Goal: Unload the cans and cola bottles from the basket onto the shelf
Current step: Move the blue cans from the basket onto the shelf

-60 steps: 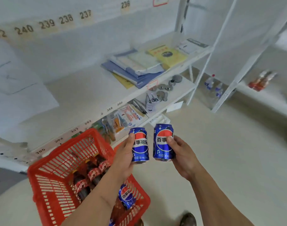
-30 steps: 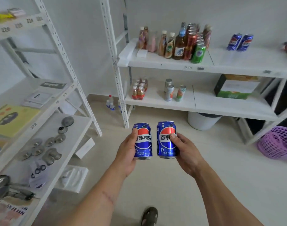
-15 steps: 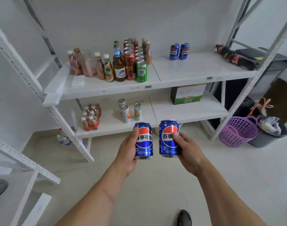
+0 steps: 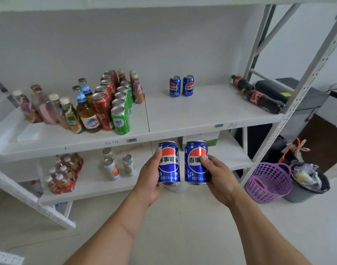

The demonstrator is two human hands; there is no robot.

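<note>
My left hand [image 4: 149, 177] grips a blue cola can [image 4: 168, 163] upright. Beside it, my right hand [image 4: 218, 176] grips a second blue cola can [image 4: 196, 162]. Both cans hang in front of the white shelf [image 4: 202, 115], just below its upper board's front edge. Two matching blue cans [image 4: 181, 86] stand at the back of that board. Two cola bottles [image 4: 259, 96] lie on their sides at its right end. The red basket is out of view.
Several bottles and red and green cans [image 4: 106, 104] crowd the upper board's left half. The lower board holds small bottles [image 4: 62, 173], cans and a green box. A purple basket [image 4: 269, 182] and a bin [image 4: 307, 180] stand on the floor at right, by the shelf post.
My view has swung away from the red basket and side shelf to face the drinks shelf, now closer. Both hands keep their cans side by side.
</note>
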